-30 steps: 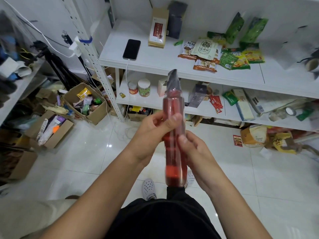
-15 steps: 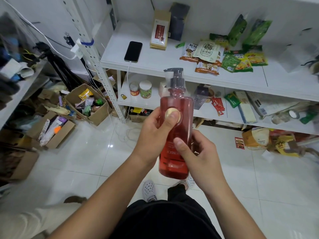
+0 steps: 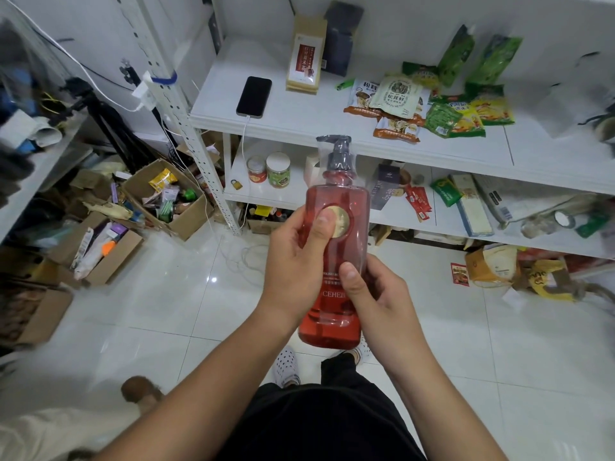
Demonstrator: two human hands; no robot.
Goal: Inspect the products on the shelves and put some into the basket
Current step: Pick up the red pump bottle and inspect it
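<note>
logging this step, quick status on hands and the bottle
Left hand and right hand both grip the red pump bottle. Bottle upright, front label facing camera. No basket in view.

The red pump bottle (image 3: 333,271) has white letters on its front that read "CEHEI", showing between the left hand (image 3: 297,261) and the thumb of the right hand (image 3: 376,294); the start of the word is covered and the small lines above it are too fine to read. Up and to the right of the hands, on the top shelf, a pale snack bag (image 3: 396,96) carries the Chinese characters "松茸鲜". The writing on the other packets is too small or blurred to read.
</note>
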